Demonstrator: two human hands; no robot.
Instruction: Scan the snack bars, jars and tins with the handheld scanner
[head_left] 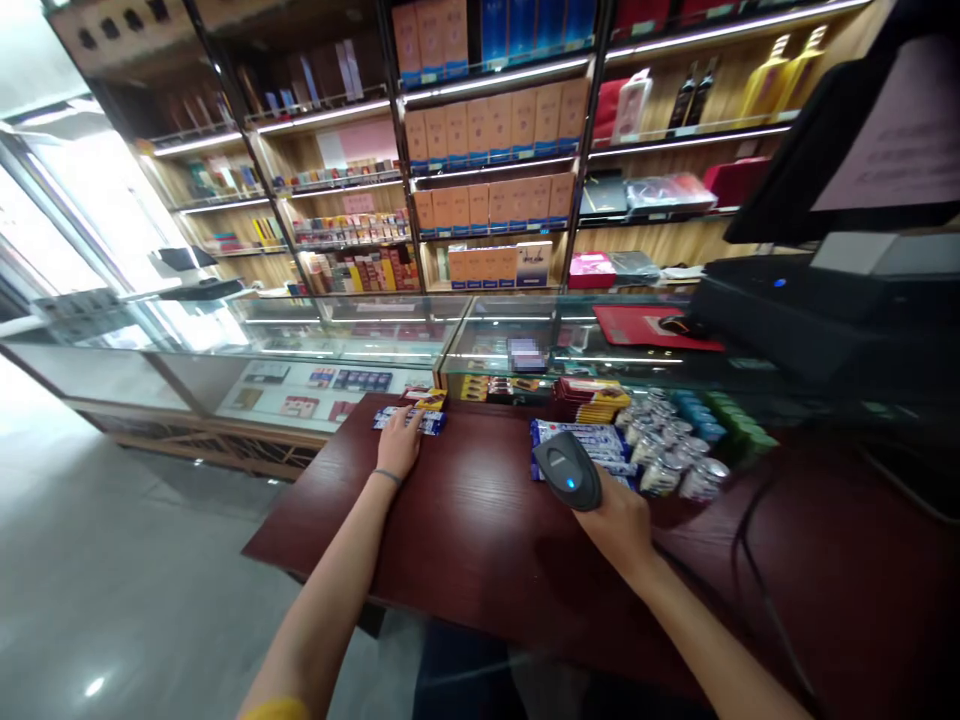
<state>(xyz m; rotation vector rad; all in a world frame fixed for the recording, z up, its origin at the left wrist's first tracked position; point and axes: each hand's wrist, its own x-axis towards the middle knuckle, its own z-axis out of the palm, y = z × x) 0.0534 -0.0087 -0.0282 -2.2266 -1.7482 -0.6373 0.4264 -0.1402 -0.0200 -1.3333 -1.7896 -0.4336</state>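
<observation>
My left hand point(399, 445) rests over a blue-and-white snack packet point(433, 423) at the far left edge of the table, its fingers stretched out and touching it. A yellow-and-brown packet point(429, 398) lies just behind. My right hand point(619, 520) is wrapped round the handle of a dark barcode scanner point(568, 472), whose blue light is on. The scanner is held above the table, in front of a pile of blue-and-white snack packets point(581, 437) and partly hiding it.
Brown-and-yellow packets point(589, 398) are stacked behind the pile. Silver-topped cans point(666, 450), blue packs point(697, 415) and green packs point(742, 425) stand to the right. A cable point(761, 570) crosses the dark red table point(465, 530). Glass display cases point(352, 345) and a checkout machine point(817, 310) border it.
</observation>
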